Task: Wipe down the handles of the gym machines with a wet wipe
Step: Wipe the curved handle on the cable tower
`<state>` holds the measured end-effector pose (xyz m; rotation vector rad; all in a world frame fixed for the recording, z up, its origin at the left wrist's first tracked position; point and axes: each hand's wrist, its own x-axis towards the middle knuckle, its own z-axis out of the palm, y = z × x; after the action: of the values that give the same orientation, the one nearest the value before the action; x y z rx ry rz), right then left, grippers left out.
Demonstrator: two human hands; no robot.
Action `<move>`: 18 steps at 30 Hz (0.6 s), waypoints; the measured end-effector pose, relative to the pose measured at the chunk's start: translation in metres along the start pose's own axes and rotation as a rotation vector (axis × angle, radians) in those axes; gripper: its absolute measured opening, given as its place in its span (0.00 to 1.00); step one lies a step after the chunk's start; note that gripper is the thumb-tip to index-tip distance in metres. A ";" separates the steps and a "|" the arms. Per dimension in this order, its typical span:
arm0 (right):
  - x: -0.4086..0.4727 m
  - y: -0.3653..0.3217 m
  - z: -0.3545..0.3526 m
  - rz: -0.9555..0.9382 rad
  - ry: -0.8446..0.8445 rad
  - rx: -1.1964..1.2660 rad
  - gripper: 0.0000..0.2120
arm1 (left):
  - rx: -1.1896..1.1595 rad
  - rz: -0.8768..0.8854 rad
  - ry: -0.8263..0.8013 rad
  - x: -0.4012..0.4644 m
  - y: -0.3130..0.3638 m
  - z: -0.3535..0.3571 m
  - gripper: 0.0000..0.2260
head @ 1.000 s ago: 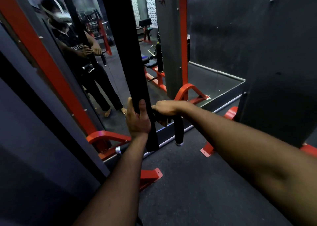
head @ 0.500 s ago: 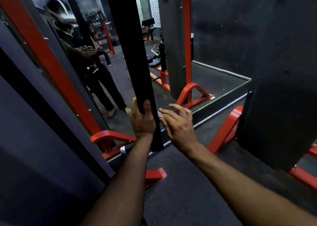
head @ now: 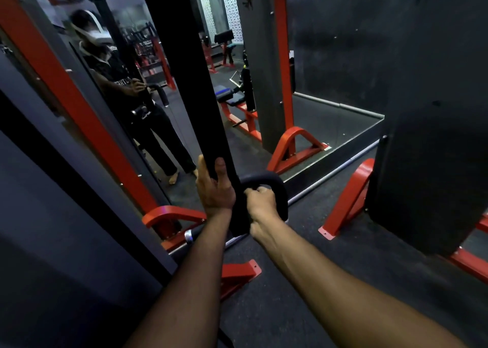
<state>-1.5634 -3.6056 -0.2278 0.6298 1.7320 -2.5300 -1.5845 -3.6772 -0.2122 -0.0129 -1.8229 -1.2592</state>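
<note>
Left hand (head: 215, 189) is wrapped round the lower end of the tall black padded upright bar (head: 184, 83), thumb lying flat up its near face and the other fingers curled behind it. Judged purpose: to steady the bar so the handle cannot swing away under wiping pressure.

Right hand (head: 260, 202) has its fingers curled tightly over the curved black foam-covered handle (head: 274, 186), which projects from the bar just beside the left thumb and bends downward past the right knuckles. A small pale patch shows at the right fingertips; it may be the wet wipe, but it is too small to confirm. If so, the closed grip would press it against the foam for rubbing along the curve.

Beyond the fingers stands a wall mirror (head: 330, 115) showing the person's reflection. Red steel frame feet (head: 346, 202) sit on the dark rubber floor (head: 303, 242), well to the right of the right hand.

Assessment: wiping of this handle appears under way.
</note>
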 end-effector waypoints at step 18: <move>0.041 -0.018 -0.049 -1.521 -0.319 -1.053 0.18 | -0.040 0.065 -0.011 0.005 0.000 -0.001 0.26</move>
<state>-1.5897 -3.5457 -0.2403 -1.4772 3.4169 -1.0721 -1.5870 -3.6801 -0.2092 -0.1004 -1.7925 -1.2517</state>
